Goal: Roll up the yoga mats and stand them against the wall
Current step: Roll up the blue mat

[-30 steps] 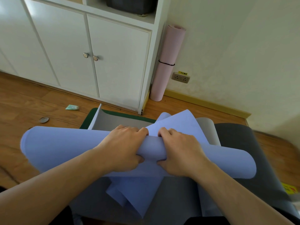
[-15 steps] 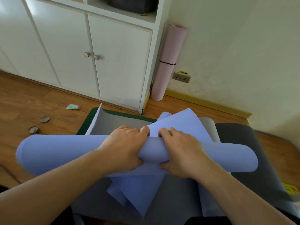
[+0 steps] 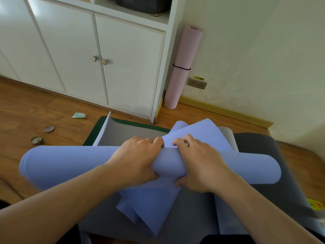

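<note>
Clenching the blue mat point(image 3: 66, 164) roll mid-length, left hand point(image 3: 139, 159) and right hand point(image 3: 198, 164) keep their grip; roll barely shifted.

Domestic room, most likely a living or exercise space in a home. Indicated by: wood-plank floor point(image 3: 26, 110); built-in white cabinet point(image 3: 123, 67) with paired round metal knobs point(image 3: 99, 60) and an open shelf above holding a dark bin point(image 3: 144, 4); cream painted wall point(image 3: 255, 59) with yellow skirting board point(image 3: 225, 111); wall socket point(image 3: 197, 83) set low (yellow label above, text unreadable). Further household signs: rolled pink yoga mat point(image 3: 182, 67) standing in the corner between cabinet and wall; two small tins point(image 3: 43, 135) and a crumpled wrapper point(image 3: 79, 115) lying loose on the floor.
</note>
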Tool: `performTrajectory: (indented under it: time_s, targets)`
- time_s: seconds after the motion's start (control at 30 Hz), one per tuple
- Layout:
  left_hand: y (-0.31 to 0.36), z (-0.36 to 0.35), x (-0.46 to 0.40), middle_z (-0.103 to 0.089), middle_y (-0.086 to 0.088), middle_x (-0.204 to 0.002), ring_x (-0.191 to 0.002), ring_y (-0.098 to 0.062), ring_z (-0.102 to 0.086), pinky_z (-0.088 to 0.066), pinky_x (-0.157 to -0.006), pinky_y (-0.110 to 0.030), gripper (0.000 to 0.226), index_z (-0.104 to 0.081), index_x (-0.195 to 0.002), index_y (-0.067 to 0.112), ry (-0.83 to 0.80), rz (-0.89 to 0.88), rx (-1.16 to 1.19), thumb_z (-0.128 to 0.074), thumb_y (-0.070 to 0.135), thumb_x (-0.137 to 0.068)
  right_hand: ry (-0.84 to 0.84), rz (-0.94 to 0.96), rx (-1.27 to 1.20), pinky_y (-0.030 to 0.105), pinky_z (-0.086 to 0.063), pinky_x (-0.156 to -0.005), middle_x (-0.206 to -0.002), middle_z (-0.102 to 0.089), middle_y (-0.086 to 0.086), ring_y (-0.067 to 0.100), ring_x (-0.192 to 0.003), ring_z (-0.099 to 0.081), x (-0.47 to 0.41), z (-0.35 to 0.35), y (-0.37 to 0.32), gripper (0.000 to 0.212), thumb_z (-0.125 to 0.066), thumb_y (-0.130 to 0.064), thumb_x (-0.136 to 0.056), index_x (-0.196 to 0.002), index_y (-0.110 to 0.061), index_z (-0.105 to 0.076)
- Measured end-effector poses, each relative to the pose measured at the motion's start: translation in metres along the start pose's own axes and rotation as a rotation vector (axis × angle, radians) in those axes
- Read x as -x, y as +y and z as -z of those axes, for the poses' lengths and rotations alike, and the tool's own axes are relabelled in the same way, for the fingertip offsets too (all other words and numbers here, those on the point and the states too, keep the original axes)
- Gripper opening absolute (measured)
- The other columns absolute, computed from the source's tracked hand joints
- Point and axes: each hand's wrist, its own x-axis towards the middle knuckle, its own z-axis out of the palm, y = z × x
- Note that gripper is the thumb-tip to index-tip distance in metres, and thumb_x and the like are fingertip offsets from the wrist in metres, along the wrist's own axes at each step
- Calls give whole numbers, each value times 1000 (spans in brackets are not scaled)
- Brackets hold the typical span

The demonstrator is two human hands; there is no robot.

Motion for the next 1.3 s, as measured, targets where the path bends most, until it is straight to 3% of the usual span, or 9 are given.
performTrajectory:
  time_s: [0.17,0.3,0.5,0.6,0.7,0.9,1.1,1.23,1.3]
  targets:
    - [-6,0,-2,-65,10,-120,-107,-17,-62,-45,-92,-32,66,-49,-136,38,-63,2,45,-66,69,-80,67,1,22,36,-43,-68,-113,-54,-7,22,-97,-61,-3,-1,0,64,-73,-57,-78,-125,-33,-37]
    - [3,-4,6,-44,-1,-137,-125,-24,-47,-42,-109,-39,109,-22,-156,26,-12,-18,-171,-71,78,-73,71,-26,-12,34,-47,-69,-104,-58,-10,18,-90,-62,0,2,0,56,-69,-59,-77,-120,-37,-40]
    - [5,-8,2,-63,5,-121,-107,-19,-62,-48,-97,-32,69,-41,-131,26,41,5,-67,-76,57,-79,73,-5,-52,36,-48,-78,-114,-64,-9,21,-101,-63,2,-1,2,64,-71,-57,-77,-127,-36,-38]
    - [-1,-4,1,-66,10,-114,-98,-14,-63,-40,-83,-26,60,-43,-126,30,3,16,13,-72,59,-82,47,13,-19,37,-45,-92,-128,-50,-6,21,-114,-54,2,-3,3,84,-81,-58,-73,-136,-32,-32]
    - [-5,0,0,-67,11,-115,-99,-13,-63,-37,-81,-26,60,-45,-130,35,-64,13,52,-68,65,-82,64,28,7,35,-42,-83,-125,-47,-6,21,-110,-55,-1,-3,0,78,-81,-57,-75,-131,-31,-34]
    - [-1,-3,8,-44,4,-133,-119,-18,-46,-43,-105,-33,84,-41,-142,30,-34,-23,-85,-67,76,-77,92,-10,-6,34,-42,-70,-112,-61,-11,19,-98,-63,0,0,1,59,-70,-56,-78,-125,-35,-41]
    - [3,-14,2,-62,6,-122,-108,-19,-61,-47,-93,-31,68,-45,-130,27,32,2,-38,-75,58,-78,71,18,-53,31,-38,-75,-113,-62,-12,18,-100,-61,2,1,3,58,-73,-54,-79,-124,-37,-40]
    - [-5,-6,0,-66,13,-115,-100,-13,-63,-50,-86,-27,63,-48,-128,35,-44,20,69,-72,65,-77,40,43,-11,34,-43,-92,-128,-48,-8,19,-112,-52,2,-1,5,79,-83,-59,-72,-132,-34,-37]
    - [-8,-3,0,-68,14,-110,-95,-12,-65,-55,-85,-32,64,-50,-127,39,-111,50,94,-70,70,-74,57,50,-10,32,-41,-87,-128,-49,-8,19,-110,-53,0,-1,4,74,-82,-56,-75,-130,-33,-38]
